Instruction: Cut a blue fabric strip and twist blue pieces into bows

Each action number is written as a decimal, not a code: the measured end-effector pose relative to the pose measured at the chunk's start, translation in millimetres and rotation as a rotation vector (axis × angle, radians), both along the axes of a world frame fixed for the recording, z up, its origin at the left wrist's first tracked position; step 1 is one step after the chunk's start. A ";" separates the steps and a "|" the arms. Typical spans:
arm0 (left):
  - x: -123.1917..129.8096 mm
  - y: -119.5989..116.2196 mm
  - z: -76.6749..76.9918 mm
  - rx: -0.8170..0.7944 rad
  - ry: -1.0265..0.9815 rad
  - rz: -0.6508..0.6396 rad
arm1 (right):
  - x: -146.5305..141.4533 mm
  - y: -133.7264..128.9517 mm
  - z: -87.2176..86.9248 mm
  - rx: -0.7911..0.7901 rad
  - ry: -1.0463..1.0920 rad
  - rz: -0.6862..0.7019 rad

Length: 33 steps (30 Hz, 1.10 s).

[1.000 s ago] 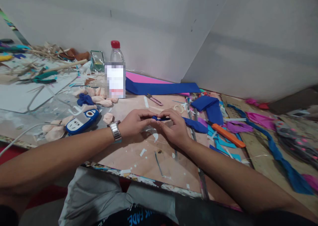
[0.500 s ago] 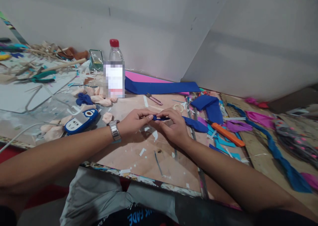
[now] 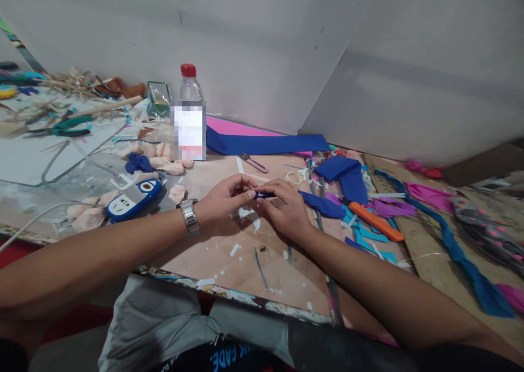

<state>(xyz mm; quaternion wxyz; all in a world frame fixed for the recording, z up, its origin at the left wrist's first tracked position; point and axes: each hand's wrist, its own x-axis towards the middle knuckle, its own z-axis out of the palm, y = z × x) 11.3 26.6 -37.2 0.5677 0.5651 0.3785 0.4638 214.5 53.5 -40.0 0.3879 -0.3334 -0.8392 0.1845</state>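
A dark blue fabric strip (image 3: 321,204) runs between my two hands, its wide tail lying to the right on the table. My left hand (image 3: 229,198), with a metal watch on the wrist, pinches the narrow, bunched end between thumb and fingers. My right hand (image 3: 286,207) is closed round the strip just beside it, fingertips close to the left ones. A thin pale sliver shows at the meeting fingertips, too small to name. Behind the hands lie pink thread snips (image 3: 254,163) and a pale ring (image 3: 293,177), perhaps tape.
A blue power socket (image 3: 135,200) with its cable and a red-capped bottle (image 3: 189,88) stand at left. Green-handled pliers (image 3: 67,126) lie farther left. To the right are an orange utility knife (image 3: 375,222), a folded blue strip (image 3: 346,173) and fabric scraps.
My left fingers have lifted and curled slightly, and the thin pale sliver now shows at the fingertips. The strip's tail has shifted a little to the right.
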 end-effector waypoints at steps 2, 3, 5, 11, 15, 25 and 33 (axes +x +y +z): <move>-0.5 0.1 0.1 -0.006 0.017 0.005 | -0.1 -0.5 -0.2 0.007 -0.005 -0.001; -0.8 0.3 0.1 -0.016 0.027 0.005 | -0.1 -0.7 -0.5 0.012 -0.009 -0.002; -1.3 1.0 0.0 -0.038 0.044 0.005 | -0.2 -0.8 -1.2 0.024 -0.020 -0.007; -3.6 3.5 -0.4 -0.046 0.095 0.044 | -0.6 -0.4 -1.1 0.018 -0.004 -0.027; -6.4 4.2 0.1 -0.045 0.126 0.054 | -0.1 -0.4 -0.7 0.025 -0.001 -0.022; -7.5 5.3 -7.2 0.032 0.074 0.000 | 0.0 0.1 -0.7 0.031 0.030 -0.036; -5.2 3.5 -5.1 0.038 0.046 0.034 | 0.3 -0.8 -0.8 -0.005 0.050 -0.061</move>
